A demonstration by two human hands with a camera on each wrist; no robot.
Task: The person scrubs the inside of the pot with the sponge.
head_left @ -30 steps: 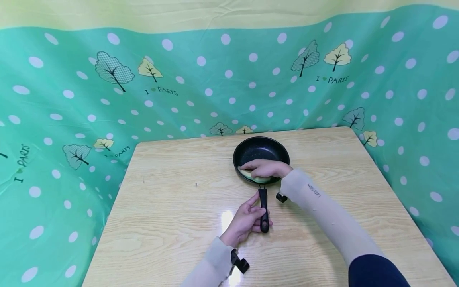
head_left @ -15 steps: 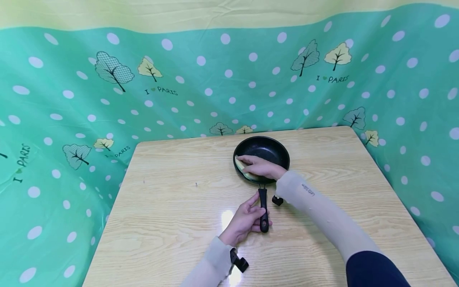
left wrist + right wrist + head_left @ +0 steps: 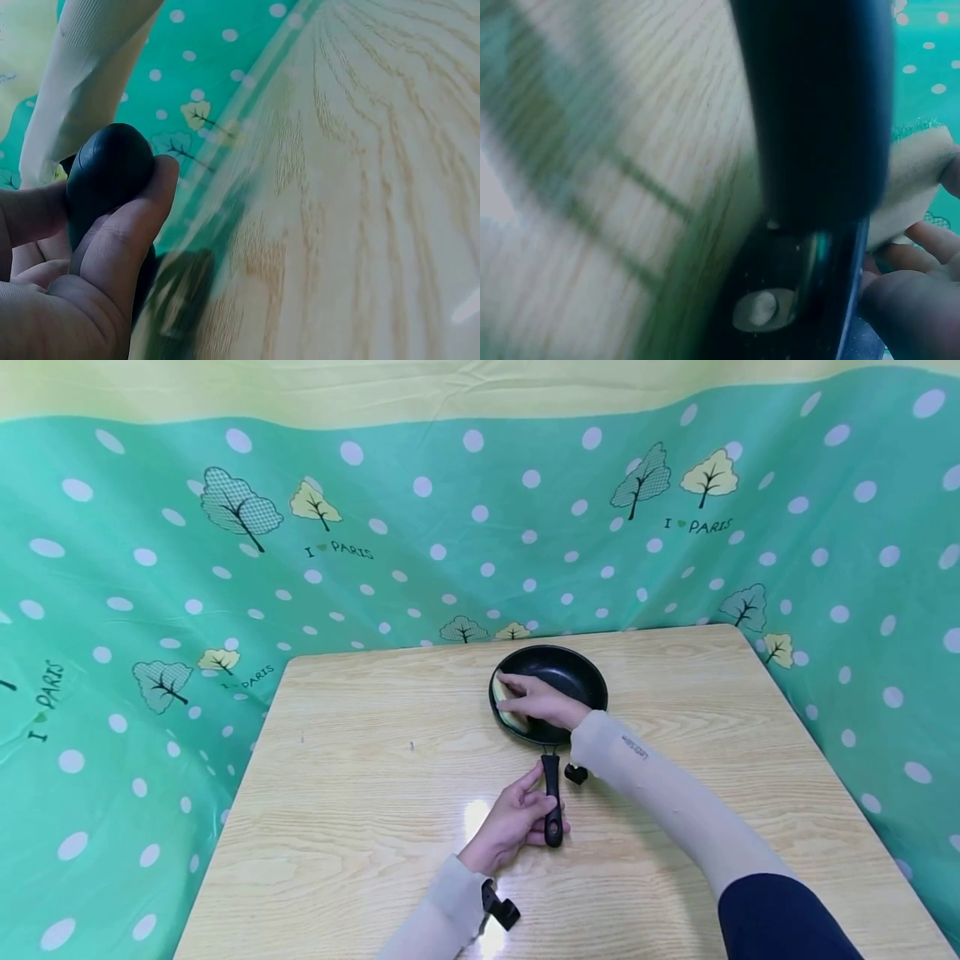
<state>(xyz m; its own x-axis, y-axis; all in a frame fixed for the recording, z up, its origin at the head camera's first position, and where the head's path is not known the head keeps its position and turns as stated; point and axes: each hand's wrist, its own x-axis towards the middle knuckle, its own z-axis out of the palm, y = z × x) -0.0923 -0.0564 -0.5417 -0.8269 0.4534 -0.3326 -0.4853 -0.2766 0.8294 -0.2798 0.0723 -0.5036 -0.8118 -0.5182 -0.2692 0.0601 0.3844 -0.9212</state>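
A black frying pan (image 3: 573,670) lies on the table with its handle toward me. My left hand (image 3: 513,820) grips that handle, thumb on top; in the left wrist view the handle's rounded end (image 3: 112,169) shows between thumb and fingers. Inside the pan, at its left wall, my right hand (image 3: 546,700) pinches a pale yellow sponge (image 3: 510,717). The right wrist view shows the sponge (image 3: 911,184) with a green scouring side, standing on edge between thumb and fingers. Its contact with the pan's base is hidden there.
The wooden table (image 3: 360,810) extends on both sides of the pan. A green dotted curtain (image 3: 420,543) hangs behind and beside it. The pan's handle (image 3: 817,112) passes close to the right wrist camera.
My right hand has slid the sponge from the pan's near side leftward and then away along its left wall. My left hand keeps its grip on the handle.
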